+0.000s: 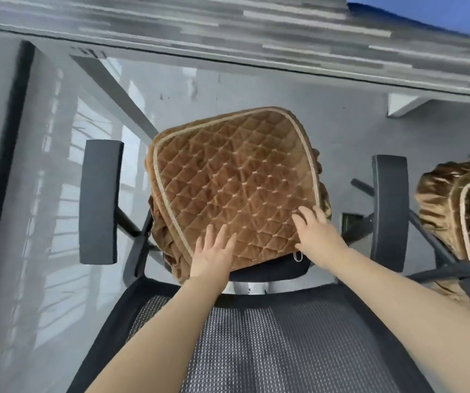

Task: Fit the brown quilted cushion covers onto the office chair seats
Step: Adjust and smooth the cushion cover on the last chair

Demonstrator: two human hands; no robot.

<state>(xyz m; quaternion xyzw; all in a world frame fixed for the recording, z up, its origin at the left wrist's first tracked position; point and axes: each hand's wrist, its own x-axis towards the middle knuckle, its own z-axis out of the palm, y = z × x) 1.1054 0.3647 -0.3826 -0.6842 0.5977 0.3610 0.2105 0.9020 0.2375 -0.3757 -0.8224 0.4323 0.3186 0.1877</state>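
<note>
- The brown quilted cover (234, 182) lay over the seat of the chair, its near edge not yet pulled over the black seat rim (270, 269).
- The left hand (214, 253) pressed flat, fingers spread, at the near-left corner.
- The right hand (317, 235) lay spread at the near-right corner, holding nothing.
- Likely best: tuck the skirt under evenly, corner by corner.
</note>
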